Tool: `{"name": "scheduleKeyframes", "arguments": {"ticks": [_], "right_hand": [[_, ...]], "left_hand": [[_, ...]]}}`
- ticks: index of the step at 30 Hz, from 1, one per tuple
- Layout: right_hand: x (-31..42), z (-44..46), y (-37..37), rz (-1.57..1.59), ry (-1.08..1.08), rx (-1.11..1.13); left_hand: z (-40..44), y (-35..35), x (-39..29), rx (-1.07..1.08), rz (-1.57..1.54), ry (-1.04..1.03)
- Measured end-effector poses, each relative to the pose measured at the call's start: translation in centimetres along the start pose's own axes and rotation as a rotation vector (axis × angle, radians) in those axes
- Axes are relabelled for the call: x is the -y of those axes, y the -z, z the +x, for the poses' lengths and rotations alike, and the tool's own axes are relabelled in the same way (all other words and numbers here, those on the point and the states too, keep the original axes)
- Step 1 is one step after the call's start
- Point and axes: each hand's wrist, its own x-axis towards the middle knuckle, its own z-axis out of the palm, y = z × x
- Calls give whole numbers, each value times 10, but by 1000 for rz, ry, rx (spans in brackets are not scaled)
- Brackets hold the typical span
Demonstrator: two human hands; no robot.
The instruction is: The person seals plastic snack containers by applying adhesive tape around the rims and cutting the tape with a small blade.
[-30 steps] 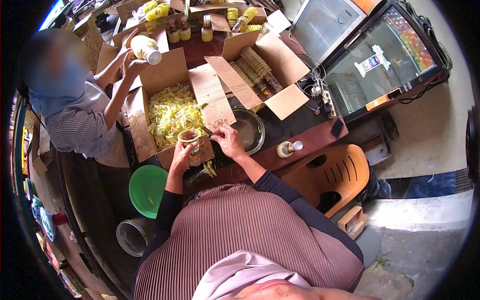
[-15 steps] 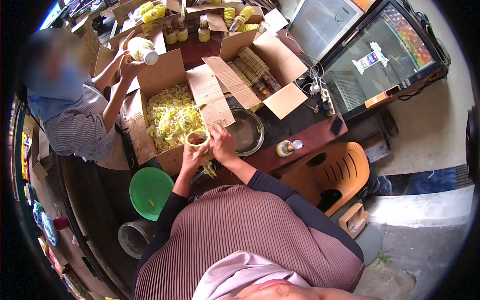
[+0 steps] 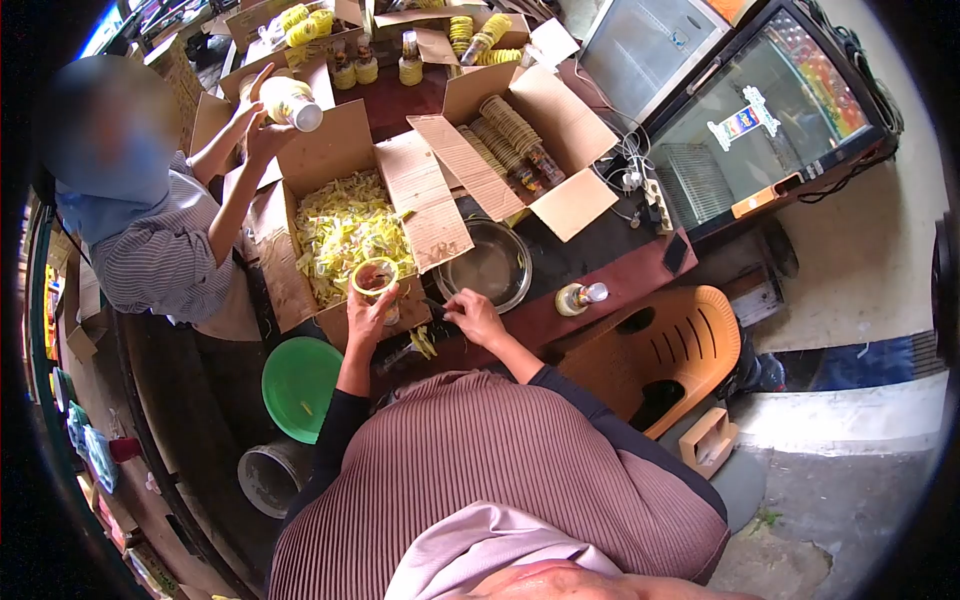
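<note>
Gripping a yellow-rimmed cup (image 3: 376,279), the left hand (image 3: 366,318) has its fingers closed round the side, just left of the frame's centre. The cup's mouth faces up toward the camera; its long axis, foreshortened, runs down and slightly right, the lower body partly hidden by the fingers. Right of it, the right hand (image 3: 475,318) pinches one thin dark object (image 3: 436,307), pointing left; it is too small to identify.

Just above the cup stands one open cardboard box (image 3: 325,150) filled with yellow strips (image 3: 350,235), too many to count; its near wall is partly covered by the cup and left hand. To the right, one round tray (image 3: 492,262) lies on the table (image 3: 622,271), its upper-left edge under a box flap (image 3: 425,205). One jar (image 3: 578,298) stands farther right, near one phone (image 3: 675,253). A second open box (image 3: 575,203), upper centre, holds several stacks of cups (image 3: 505,125). In the upper left, a co-worker's two hands (image 3: 262,130) hold one container (image 3: 290,102). One green round basin (image 3: 300,390) sits lower left.
</note>
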Motion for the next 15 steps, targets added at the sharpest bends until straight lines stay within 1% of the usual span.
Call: {"name": "scheduleKeyframes", "arguments": {"ticks": [2, 3, 5, 7, 12, 15], "right_hand": [[-9, -14, 2, 9, -33, 15], [-10, -20, 6, 2, -93, 46], [-11, -29, 12, -28, -184, 84], [-15, -37, 16, -21, -196, 63], [-23, -50, 19, -32, -202, 23], [-25, -55, 15, -13, -245, 37]], "left_hand": [[1, 0, 4, -11, -52, -1], [1, 0, 4, -24, -103, -4], [1, 0, 4, -40, -91, 18], [0, 0, 8, -74, -75, 53], [1, 1, 18, -62, -22, 42], [-3, 0, 14, -46, -36, 56]]}}
